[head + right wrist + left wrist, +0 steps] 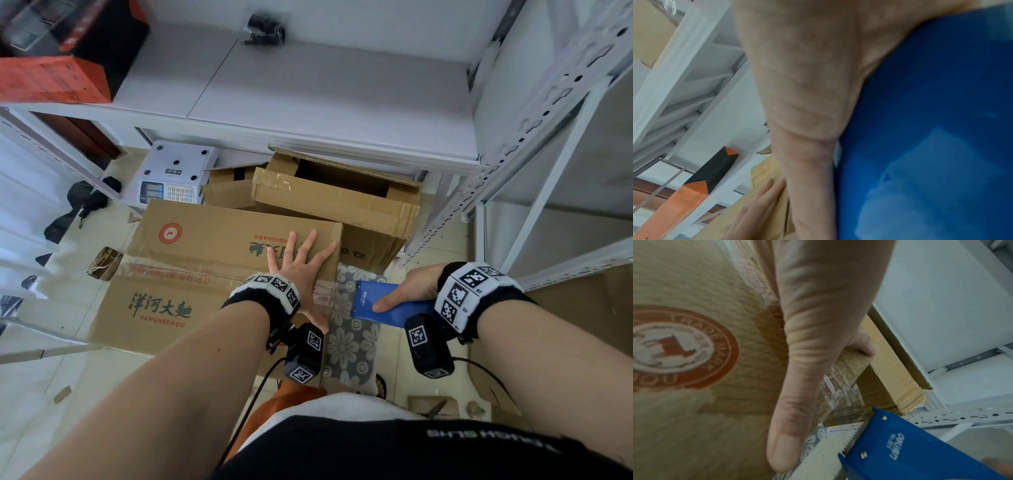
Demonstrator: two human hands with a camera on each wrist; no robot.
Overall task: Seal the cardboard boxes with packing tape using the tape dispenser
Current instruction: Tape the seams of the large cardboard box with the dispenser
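Note:
A closed cardboard box [191,274] with red and blue print stands on the floor, a strip of clear tape [164,272] running along its top seam to the right edge. My left hand [301,263] lies flat on the box top near that edge, fingers spread; its thumb [797,402] shows close up in the left wrist view. My right hand [407,291] grips the blue tape dispenser [387,305] just right of the box. The dispenser's toothed blade [851,441] sits by the box corner, with clear tape [840,395] wrinkled over the edge. The blue dispenser body [931,129] fills the right wrist view.
An open cardboard box [339,198] lies behind the taped one, under a white metal shelf [308,99]. A white scale [171,178] sits on the floor at the back left. A shelf upright [486,178] stands to the right. A floral mat [349,329] lies under the dispenser.

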